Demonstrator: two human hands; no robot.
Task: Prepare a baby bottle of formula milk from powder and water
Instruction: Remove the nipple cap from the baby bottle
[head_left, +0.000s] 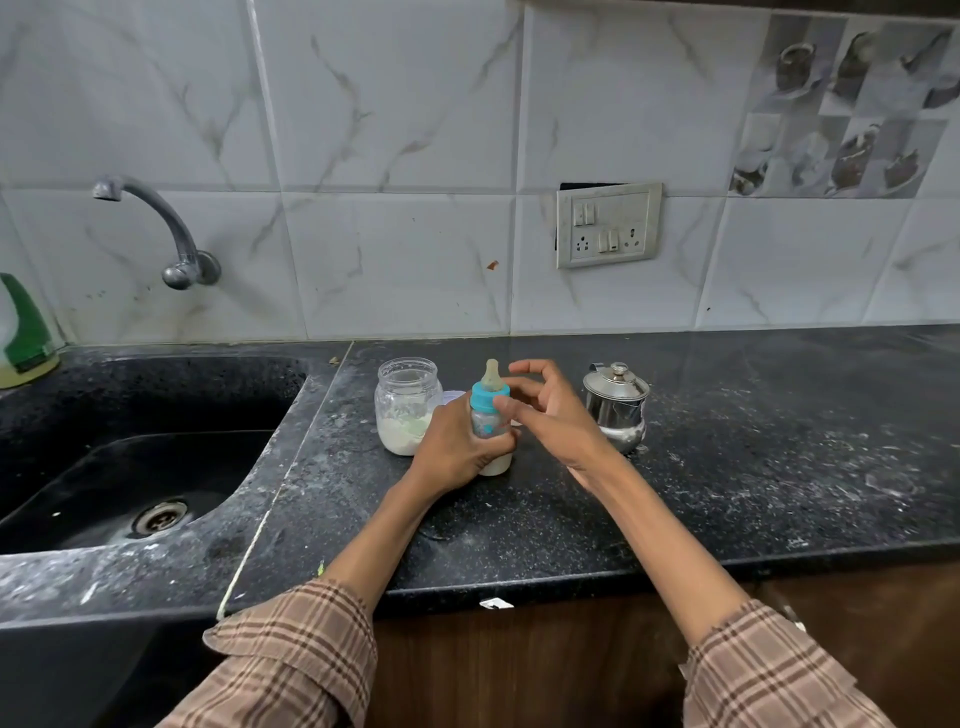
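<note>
Left hand: I see it wrapped around the bottle.
Right hand: fingers spread loose, thumb at the bottle's cap.
Jar: just left of the bottle.

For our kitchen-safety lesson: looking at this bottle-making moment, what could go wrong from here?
1. The open powder jar stands right beside the left hand; a nudge could spill it.
2. Only the right hand's fingers touch the blue collar; if left loose, the baby bottle might leak when shaken.

Left hand clenched in a grip; right hand loosely spread, fingers curled.
</note>
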